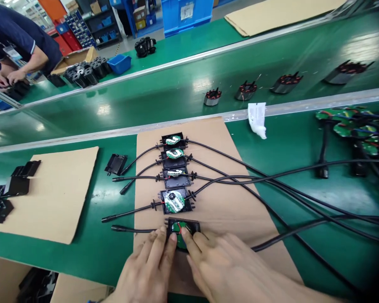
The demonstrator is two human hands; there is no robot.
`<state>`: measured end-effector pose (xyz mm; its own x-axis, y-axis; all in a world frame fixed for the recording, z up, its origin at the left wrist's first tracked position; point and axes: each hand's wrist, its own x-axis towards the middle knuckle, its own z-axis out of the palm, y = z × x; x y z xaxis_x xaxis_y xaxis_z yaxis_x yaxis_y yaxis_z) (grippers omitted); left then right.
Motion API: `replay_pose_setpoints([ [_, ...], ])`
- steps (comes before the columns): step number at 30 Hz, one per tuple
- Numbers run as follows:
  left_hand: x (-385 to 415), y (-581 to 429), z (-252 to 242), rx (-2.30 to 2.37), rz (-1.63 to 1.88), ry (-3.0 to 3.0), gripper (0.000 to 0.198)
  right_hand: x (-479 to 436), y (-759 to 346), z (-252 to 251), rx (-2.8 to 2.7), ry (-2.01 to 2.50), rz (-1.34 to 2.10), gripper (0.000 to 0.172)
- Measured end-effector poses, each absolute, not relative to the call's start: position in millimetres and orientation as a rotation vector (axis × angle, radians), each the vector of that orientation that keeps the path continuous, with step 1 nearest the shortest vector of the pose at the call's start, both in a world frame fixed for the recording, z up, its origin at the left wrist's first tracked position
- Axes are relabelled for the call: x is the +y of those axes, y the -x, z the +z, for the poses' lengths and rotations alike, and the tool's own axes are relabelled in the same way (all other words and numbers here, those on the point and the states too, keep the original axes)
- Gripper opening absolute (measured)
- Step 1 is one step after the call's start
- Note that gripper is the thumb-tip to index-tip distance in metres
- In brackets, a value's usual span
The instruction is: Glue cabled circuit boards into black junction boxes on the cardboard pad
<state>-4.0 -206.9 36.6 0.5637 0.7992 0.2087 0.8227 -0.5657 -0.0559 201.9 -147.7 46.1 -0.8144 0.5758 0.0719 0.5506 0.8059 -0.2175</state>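
Board [181, 243] sits in a black case [194, 226] near six o'clock in your view, on cardboard [214, 212] over the green counter [113, 256]. Your left hand [145, 265], at seven o'clock, has its fingertips at the case's left side; your right hand [227, 261], at five, lays its index finger on the board. Whether either grip is clenched or released, you cannot tell. Toward twelve o'clock, four similar units [177, 183] form a row.

Green board [176, 227], black housing [195, 226]
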Motion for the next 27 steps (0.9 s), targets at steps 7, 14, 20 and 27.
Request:
replay_pose_setpoints([
  [7,-190,-1,61,-1.696,-0.294,2.846,0.048,-129,-216,69,-2.735,1.163,1.0,0.027],
  [14,-180,-3,42,-1.297,-0.511,2.999,0.032,-131,-226,75,-2.703,1.266,1.131,0.013],
  [20,-178,3,34,-1.269,-0.445,3.072,0.035,-134,-225,53,-2.603,1.157,0.956,0.025],
  [27,-175,0,42,-1.313,-0.486,3.075,0.038,-136,-231,38,-2.783,1.352,0.746,0.021],
])
